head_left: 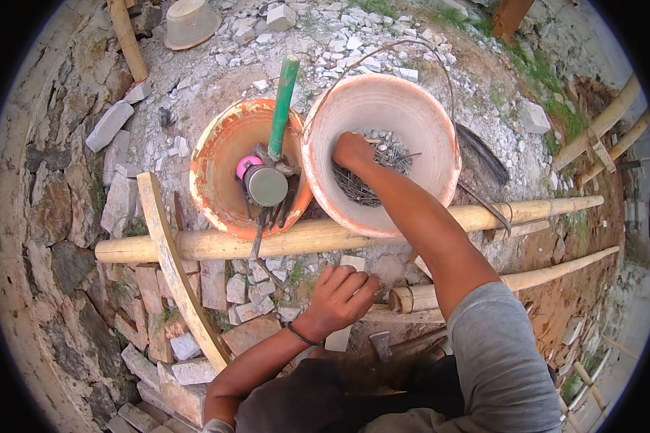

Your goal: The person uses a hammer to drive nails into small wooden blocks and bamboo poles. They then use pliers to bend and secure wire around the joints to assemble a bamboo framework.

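My right hand (352, 151) reaches down into a pale, orange-rimmed bucket (419, 115). It is closed at the left edge of a pile of grey nails (390, 162) in the bottom. Its fingertips face away, so anything in them is hidden. My left hand (343, 297), with a dark band at the wrist, hovers nearer to me, below a bamboo pole (289, 239). Its fingers are curled inward, and what they may hold cannot be seen. Beside the first bucket stands an orange bucket (213, 155) containing a green-handled tool (283, 108), a round-lidded container (267, 186) and dark metal tools.
The bamboo pole lies across in front of both buckets, with a curved wooden strip (167, 252) over its left part. Another bamboo pole (419, 297) lies nearer right. Broken bricks (213, 285) and white rubble (339, 47) cover the ground. A stone wall (72, 267) rises left.
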A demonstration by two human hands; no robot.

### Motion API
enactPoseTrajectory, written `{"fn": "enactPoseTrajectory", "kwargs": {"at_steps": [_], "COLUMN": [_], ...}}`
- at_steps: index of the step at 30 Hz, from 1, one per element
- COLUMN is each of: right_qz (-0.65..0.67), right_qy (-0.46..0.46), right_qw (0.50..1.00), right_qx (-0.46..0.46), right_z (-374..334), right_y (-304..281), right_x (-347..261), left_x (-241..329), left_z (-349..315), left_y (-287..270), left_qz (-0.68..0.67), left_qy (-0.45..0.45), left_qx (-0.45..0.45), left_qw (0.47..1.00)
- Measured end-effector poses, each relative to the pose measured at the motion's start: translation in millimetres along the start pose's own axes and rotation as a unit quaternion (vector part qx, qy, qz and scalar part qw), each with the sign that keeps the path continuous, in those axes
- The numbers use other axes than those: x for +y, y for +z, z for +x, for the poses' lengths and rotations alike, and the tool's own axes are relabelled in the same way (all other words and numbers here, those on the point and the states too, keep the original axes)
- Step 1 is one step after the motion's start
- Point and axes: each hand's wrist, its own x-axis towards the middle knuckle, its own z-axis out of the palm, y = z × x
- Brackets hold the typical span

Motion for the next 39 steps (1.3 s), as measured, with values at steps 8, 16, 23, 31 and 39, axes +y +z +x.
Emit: {"fn": "enactPoseTrajectory", "kwargs": {"at_steps": [8, 16, 23, 31, 39], "right_qz": [-0.003, 0.041, 0.09, 0.271, 0.115], "right_qy": [0.053, 0.042, -0.114, -0.338, -0.364], "right_qw": [0.999, 0.998, 0.989, 0.9, 0.915], "right_qx": [-0.001, 0.032, 0.037, -0.038, 0.131], "right_z": [1.3, 0.3, -4.0, -150.2, -244.2], "right_y": [2.9, 2.5, -66.0, -118.2, -95.0], "right_x": [-6.4, -3.0, 8.7, 55.7, 100.0], "left_x": [1.1, -8.4, -17.4, -14.4, 21.9], "left_z": [-36.0, -30.5, -32.6, 41.6, 30.3], "left_y": [16.3, 8.8, 2.3, 8.6, 14.2], "left_qz": [-0.114, -0.159, -0.201, -0.46, -0.445], "left_qy": [-0.154, -0.279, -0.347, -0.378, -0.402], "left_qx": [-0.017, 0.074, 0.091, 0.094, -0.035], "left_qw": [0.981, 0.944, 0.911, 0.798, 0.8]}}
